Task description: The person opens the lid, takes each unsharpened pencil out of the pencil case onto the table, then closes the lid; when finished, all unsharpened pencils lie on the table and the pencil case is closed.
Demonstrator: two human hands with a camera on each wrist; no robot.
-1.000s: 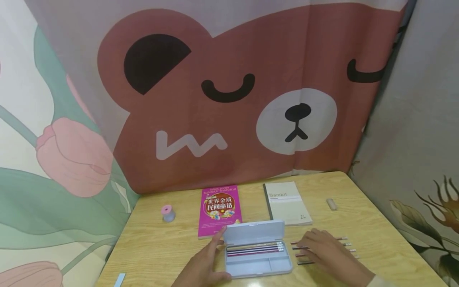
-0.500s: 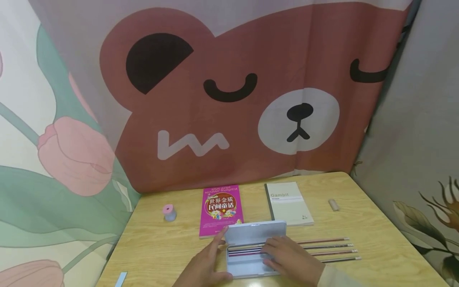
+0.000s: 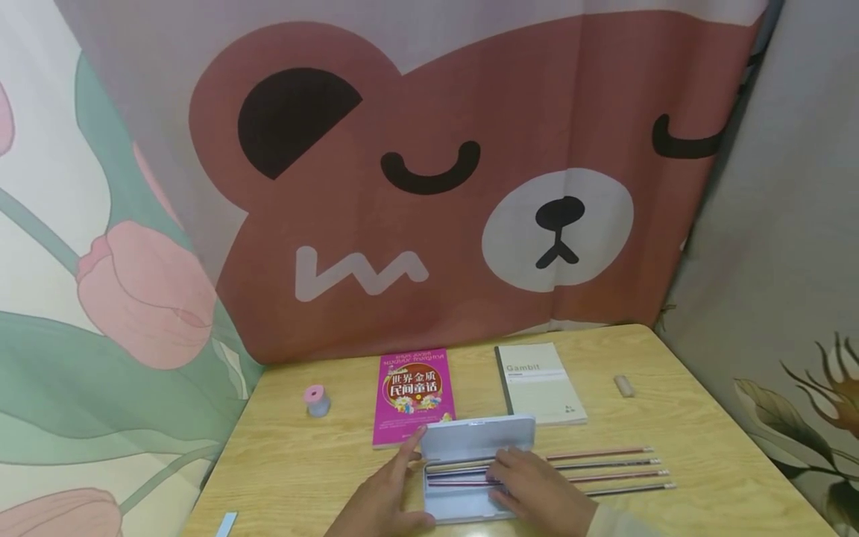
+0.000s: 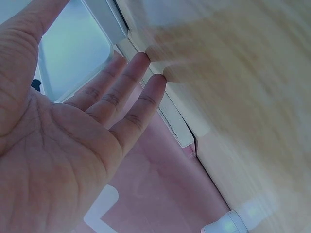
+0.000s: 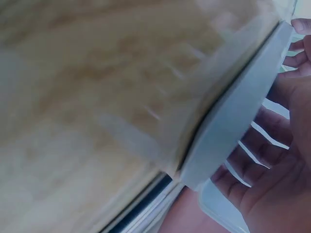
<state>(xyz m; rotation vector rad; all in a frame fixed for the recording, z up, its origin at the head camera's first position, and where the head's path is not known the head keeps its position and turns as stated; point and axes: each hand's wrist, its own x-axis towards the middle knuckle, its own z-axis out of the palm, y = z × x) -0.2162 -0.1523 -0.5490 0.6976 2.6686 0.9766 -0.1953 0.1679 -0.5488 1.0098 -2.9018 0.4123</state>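
Note:
A pale blue-white pencil case (image 3: pixel 463 509) lies on the table with its lid (image 3: pixel 478 440) raised. Several pencils (image 3: pixel 459 482) rest inside, their right ends hidden. My left hand (image 3: pixel 382 496) braces the case's left end, index finger up at the lid and thumb at the front corner; in the left wrist view its fingers (image 4: pixel 138 114) are straight. Over the right half of the case, my right hand (image 3: pixel 537 488) reaches in and pinches a dark red pencil, though its fingertips are partly hidden. The right wrist view shows the fingers (image 5: pixel 262 141) behind the case's front wall.
Several pencils (image 3: pixel 627 475) lie in a row right of the case, partly under the right hand. Behind stand a pink book (image 3: pixel 412 399), a Gambit notebook (image 3: pixel 543 384), an eraser (image 3: pixel 624 385) and a pink-and-blue round object (image 3: pixel 317 400). A light blue strip (image 3: pixel 227 523) lies front left.
My right hand has moved left from the pencils on the table into the case. Pencils inside have shifted, the dark red one apart from the others. My left hand stays put.

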